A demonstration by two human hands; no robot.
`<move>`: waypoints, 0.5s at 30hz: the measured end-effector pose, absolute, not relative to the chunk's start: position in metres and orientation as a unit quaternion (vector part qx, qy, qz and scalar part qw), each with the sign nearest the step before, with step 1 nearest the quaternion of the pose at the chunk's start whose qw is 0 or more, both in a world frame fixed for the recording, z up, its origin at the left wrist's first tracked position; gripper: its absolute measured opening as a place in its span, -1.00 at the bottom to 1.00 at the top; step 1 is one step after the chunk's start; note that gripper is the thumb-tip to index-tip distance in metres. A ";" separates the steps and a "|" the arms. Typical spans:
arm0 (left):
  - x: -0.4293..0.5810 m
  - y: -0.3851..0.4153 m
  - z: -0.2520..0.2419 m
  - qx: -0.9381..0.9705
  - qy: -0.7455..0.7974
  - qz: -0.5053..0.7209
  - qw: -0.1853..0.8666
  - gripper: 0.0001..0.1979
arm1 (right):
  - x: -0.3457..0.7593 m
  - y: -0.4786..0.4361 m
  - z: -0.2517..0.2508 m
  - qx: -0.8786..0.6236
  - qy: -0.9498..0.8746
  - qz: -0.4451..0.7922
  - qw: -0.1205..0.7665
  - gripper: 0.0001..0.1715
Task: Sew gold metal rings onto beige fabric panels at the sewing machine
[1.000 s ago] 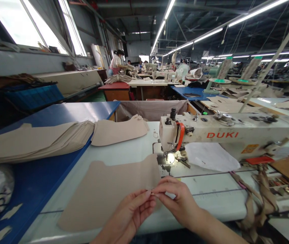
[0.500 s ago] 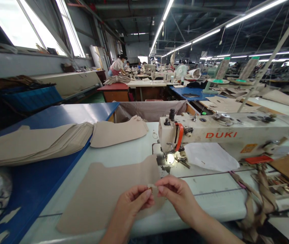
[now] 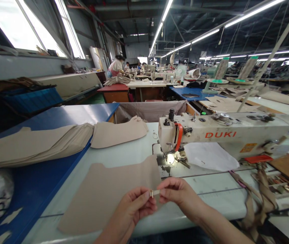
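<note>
Both my hands are raised just above the near edge of the sewing table [image 3: 124,156]. My left hand [image 3: 134,208] and my right hand [image 3: 178,195] pinch a tiny pale strip with a small metal piece [image 3: 154,192] between their fingertips. Beneath them lies a flat beige cut fabric piece [image 3: 109,193]. The white DUKI sewing machine [image 3: 225,135] stands just beyond my right hand, its needle area lit by a small lamp [image 3: 170,158].
A thick stack of beige cut pieces [image 3: 32,145] rests on the blue table at left, with another beige piece [image 3: 119,132] beside it. White paper [image 3: 210,156] lies under the machine arm. Brown straps [image 3: 258,189] hang at right. A person works far back.
My hands have shifted slightly, and the small strip between my fingertips now shows stretched out sideways. The fabric and machine have not moved.
</note>
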State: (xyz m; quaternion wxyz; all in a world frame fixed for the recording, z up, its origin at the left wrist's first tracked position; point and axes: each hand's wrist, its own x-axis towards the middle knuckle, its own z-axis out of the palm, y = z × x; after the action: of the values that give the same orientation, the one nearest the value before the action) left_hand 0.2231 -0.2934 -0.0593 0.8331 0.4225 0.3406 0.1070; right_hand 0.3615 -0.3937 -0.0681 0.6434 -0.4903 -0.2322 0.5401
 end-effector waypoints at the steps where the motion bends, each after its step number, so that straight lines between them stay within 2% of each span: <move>1: 0.224 -0.295 -0.059 0.427 0.342 0.108 0.830 -0.68 | 0.359 -0.392 -0.069 -0.485 -0.237 0.539 0.646 -0.66; 6: 0.230 -0.301 -0.058 0.538 0.349 0.169 0.748 -0.69 | 0.347 -0.388 -0.071 -0.511 -0.299 0.447 0.671 -0.75; 11: 0.229 -0.303 -0.065 0.606 0.360 0.220 0.675 -0.81 | 0.336 -0.398 -0.068 -0.626 -0.407 0.304 0.592 -0.87; 15: 0.229 -0.306 -0.065 0.633 0.373 0.241 0.634 -0.85 | 0.331 -0.405 -0.066 -0.652 -0.445 0.251 0.560 -0.68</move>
State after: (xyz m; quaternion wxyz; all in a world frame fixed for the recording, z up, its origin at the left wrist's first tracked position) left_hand 0.2285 -0.3065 -0.0652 0.6338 0.6334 0.3731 0.2407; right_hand 0.3308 -0.4047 -0.0658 0.5605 -0.6517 -0.4450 0.2512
